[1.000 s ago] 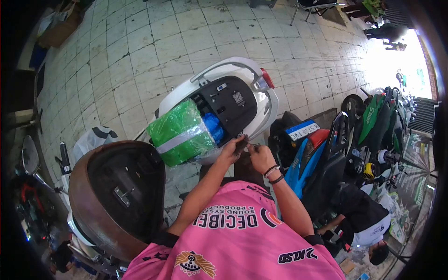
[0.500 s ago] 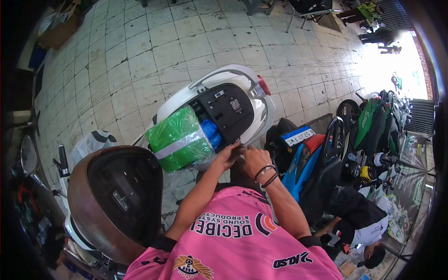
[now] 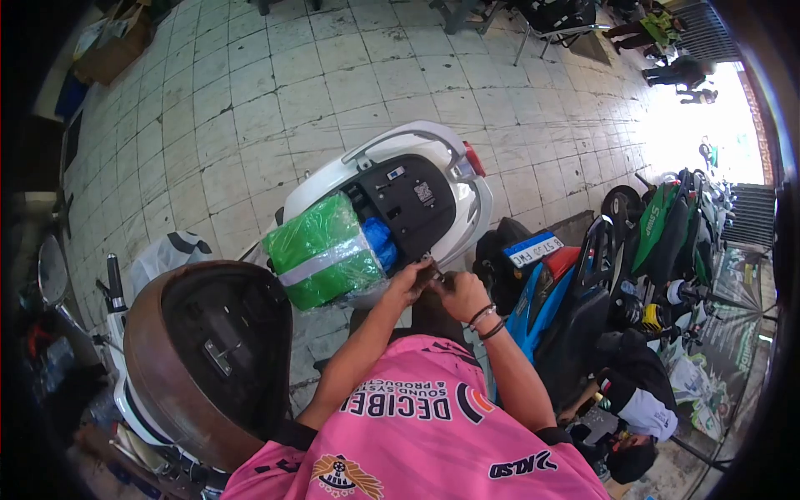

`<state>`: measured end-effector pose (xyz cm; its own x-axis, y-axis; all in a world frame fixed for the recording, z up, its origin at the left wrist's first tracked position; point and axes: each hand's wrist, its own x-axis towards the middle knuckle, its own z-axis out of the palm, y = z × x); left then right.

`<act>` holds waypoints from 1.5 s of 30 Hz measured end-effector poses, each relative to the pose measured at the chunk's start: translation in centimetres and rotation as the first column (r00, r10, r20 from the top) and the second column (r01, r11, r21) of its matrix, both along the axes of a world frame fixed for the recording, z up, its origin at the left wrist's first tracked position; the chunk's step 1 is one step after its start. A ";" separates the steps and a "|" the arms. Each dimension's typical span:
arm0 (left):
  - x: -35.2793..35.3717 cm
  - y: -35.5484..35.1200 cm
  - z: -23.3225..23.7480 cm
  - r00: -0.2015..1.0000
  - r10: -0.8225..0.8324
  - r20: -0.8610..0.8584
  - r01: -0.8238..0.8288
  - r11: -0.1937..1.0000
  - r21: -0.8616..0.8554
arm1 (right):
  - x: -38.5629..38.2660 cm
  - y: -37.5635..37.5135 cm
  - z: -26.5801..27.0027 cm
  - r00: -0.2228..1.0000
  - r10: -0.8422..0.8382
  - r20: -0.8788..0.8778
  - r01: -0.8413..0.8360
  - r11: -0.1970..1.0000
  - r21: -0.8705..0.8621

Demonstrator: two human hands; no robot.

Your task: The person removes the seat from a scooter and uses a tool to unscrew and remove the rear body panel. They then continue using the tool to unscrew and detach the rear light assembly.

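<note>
My left hand is at the near side edge of a white scooter, fingers bent in a pinch by the open seat compartment. Close beside it, my right hand is closed, thumb toward the left fingertips. Anything small between the fingers is too hidden to name. A green package in clear plastic with a grey band fills the front of the compartment. Next to it sits a blue plastic bag. The brown seat is tipped up at the left, underside showing.
To the right stands a blue and black motorcycle with a number plate. More motorcycles, one green, line up behind it. A person in a black and white shirt bends low at the lower right. A chair stands on the tiled floor.
My right hand has turned slightly, and its thumb shows more now. Both hands stay together at the scooter's edge. The person at the lower right has shifted.
</note>
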<state>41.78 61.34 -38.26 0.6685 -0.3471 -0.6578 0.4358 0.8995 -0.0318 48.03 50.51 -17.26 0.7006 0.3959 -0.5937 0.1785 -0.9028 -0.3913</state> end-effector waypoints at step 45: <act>0.1 -1.0 0.7 0.994 0.097 0.059 -0.088 0.986 -0.141 | 0.1 -0.8 0.3 0.945 -0.210 -0.251 0.232 0.971 0.061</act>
